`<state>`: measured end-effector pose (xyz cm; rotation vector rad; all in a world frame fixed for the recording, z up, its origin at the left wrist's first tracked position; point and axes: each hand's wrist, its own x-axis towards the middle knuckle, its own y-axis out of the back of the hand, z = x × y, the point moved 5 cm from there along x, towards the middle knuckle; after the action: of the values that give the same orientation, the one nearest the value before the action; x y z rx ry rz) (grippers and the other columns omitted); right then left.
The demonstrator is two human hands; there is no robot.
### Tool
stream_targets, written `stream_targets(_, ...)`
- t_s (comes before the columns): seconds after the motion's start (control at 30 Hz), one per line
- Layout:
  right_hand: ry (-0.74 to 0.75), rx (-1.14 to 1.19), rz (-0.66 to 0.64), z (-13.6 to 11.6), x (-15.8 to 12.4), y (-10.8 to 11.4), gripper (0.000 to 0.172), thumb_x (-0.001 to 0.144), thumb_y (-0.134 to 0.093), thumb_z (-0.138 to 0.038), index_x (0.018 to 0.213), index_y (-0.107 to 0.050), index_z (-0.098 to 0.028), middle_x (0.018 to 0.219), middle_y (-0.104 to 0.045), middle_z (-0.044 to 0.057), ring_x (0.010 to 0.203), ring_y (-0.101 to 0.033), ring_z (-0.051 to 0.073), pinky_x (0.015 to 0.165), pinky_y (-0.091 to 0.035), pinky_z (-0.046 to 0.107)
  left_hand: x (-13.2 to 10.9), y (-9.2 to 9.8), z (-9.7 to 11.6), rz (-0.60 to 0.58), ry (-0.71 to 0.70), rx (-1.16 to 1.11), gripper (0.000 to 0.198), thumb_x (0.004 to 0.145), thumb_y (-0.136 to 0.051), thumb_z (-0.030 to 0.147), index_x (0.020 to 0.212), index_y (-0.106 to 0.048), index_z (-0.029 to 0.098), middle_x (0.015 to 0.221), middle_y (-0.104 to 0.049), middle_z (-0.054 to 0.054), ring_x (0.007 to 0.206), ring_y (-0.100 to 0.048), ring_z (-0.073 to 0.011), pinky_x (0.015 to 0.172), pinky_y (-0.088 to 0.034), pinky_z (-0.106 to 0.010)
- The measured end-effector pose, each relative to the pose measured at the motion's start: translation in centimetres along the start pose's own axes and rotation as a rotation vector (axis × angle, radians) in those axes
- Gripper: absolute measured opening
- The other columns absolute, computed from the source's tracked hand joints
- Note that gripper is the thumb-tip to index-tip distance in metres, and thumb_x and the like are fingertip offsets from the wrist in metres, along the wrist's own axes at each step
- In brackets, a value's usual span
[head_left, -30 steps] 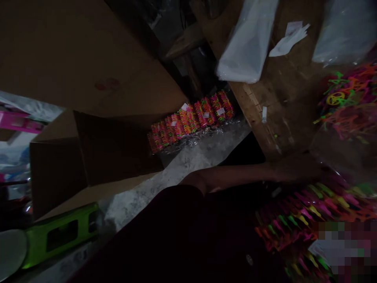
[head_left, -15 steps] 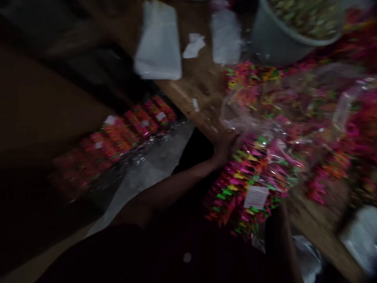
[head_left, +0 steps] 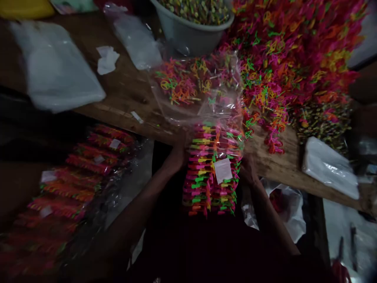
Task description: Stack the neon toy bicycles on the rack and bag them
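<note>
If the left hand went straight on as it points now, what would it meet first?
Most likely the clear bag of colourful pieces; the left hand is close beside it, though dimness hides whether they touch.

The bag of bright bits (head_left: 202,169) hides fingers of the left hand (head_left: 180,152) and right hand (head_left: 248,169), and both look dark and blurry. Any print on the white label (head_left: 223,171) is too fuzzy to read. The top edge cuts off the bucket (head_left: 191,37). The packs (head_left: 69,184) on the left are blurry.
</note>
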<state>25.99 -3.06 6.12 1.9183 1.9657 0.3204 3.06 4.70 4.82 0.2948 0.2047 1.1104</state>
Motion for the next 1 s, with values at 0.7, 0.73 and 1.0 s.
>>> stream_targets(0.7,0.224,-0.564,0.604,-1.0,-1.3,1.0,0.019,0.103,-0.053,-0.035,0.103,-0.065,-0.020,0.069,-0.070,-0.001,0.056,-0.064,0.014,0.055,-0.042,0.024,-4.3,2.2,0.9,0.408,-0.396,0.568,0.011,0.100,-0.061,0.028,0.102,-0.067,0.020,0.085,-0.077,-0.003,0.072,-0.075,-0.0140,0.067,-0.055,-0.022)
stream_targets(0.73,0.245,-0.605,0.597,-1.5,-0.9,1.0,0.023,0.104,-0.051,-0.037,0.097,-0.065,-0.020,0.067,-0.068,0.000,0.055,-0.062,0.013,0.054,-0.039,0.025,-4.0,2.2,1.7,0.399,-0.472,0.612,0.009,0.100,-0.061,0.026,0.101,-0.068,0.020,0.084,-0.077,-0.002,0.071,-0.074,-0.0136,0.066,-0.054,-0.022)
stream_targets(1.0,0.500,-0.762,0.678,-4.0,-1.5,1.5,0.038,0.107,-0.043,-0.028,0.071,-0.054,-0.021,0.057,-0.050,-0.003,0.051,-0.048,0.011,0.054,-0.035,0.026,-3.2,2.2,5.9,0.280,-0.900,0.889,0.020,0.097,-0.062,0.015,0.079,-0.056,0.020,0.074,-0.063,0.000,0.063,-0.059,-0.0132,0.057,-0.044,-0.027)
